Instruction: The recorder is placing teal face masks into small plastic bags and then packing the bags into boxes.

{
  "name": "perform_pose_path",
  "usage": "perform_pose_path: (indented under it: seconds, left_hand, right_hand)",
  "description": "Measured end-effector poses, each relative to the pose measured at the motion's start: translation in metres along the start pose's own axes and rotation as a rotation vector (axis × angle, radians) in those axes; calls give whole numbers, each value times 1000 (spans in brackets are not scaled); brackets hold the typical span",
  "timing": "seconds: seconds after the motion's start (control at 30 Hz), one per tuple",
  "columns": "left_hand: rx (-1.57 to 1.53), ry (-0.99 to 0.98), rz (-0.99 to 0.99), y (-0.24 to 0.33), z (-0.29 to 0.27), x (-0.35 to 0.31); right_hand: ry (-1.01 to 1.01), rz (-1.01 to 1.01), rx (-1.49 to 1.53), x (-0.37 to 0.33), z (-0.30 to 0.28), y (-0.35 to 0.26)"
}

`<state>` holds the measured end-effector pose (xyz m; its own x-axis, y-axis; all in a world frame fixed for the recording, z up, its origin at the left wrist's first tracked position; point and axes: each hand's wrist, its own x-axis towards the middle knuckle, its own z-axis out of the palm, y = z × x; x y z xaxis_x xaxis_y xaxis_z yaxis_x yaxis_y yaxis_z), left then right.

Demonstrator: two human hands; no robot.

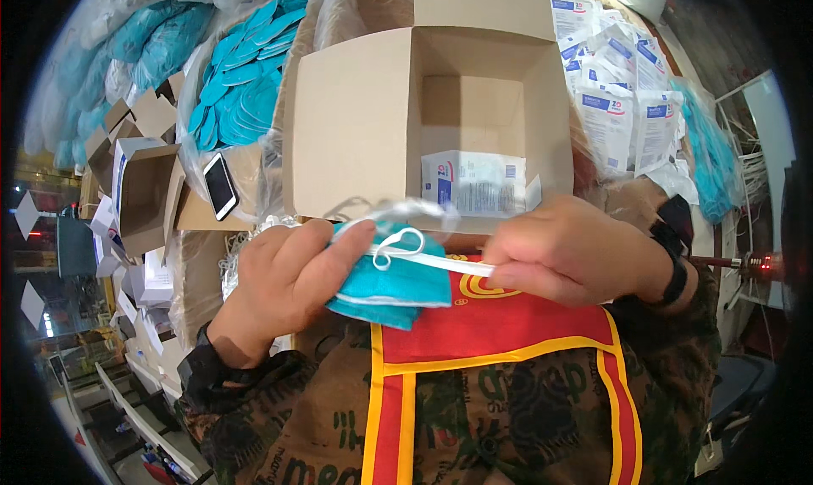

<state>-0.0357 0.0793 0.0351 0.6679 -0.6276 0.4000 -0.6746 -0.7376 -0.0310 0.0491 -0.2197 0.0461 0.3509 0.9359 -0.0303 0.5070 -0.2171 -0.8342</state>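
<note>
Between my hands, in front of my chest, is a folded teal fabric piece [394, 282] with white edging and white straps, like a face mask. My left hand [292, 273] is closed on its left side, thumb on top. From the piece a white strap [453, 265] runs to the right, partly looped and blurred near its upper edge. My right hand [555, 252] pinches the far end of that strap and holds it taut. Just beyond my hands stands an open cardboard box [351, 129], with a white printed packet [474, 183] lying in it.
Back left, a plastic-lined box holds many flat teal pieces [246, 79]. A phone [221, 186] lies below it, near small open cartons [148, 193]. White packets [622, 104] are heaped at the right, beside bagged teal pieces [707, 159].
</note>
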Motion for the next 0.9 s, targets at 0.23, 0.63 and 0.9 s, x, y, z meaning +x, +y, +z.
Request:
perform_pose_path:
  seconds: [0.23, 0.63, 0.9]
  left_hand:
    - [185, 36, -189, -38, -7, -45]
    - [-248, 180, -306, -2, -9, -24]
    - [-1347, 244, -1006, -2, 10, -44]
  right_hand:
    - [88, 183, -146, -65, -27, -8]
    - [410, 125, 1103, -18, 0, 51]
    - [237, 174, 1009, 58, 5, 48]
